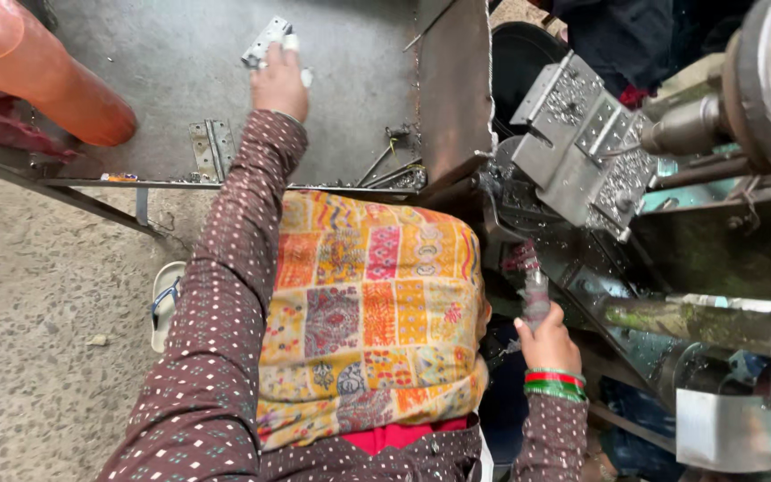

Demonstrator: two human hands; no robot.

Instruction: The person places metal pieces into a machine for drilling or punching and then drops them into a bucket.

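While the left hand (pixel 278 80) reaches across the desk (pixel 171 62), its fingers grip a metal hinge (pixel 265 43) at the far side. Right of the desk, beside the drill (pixel 689 125), the right hand (pixel 546 344) grips a lever (pixel 535 295). Another hinge (pixel 211 147) lies near the desk's front edge.
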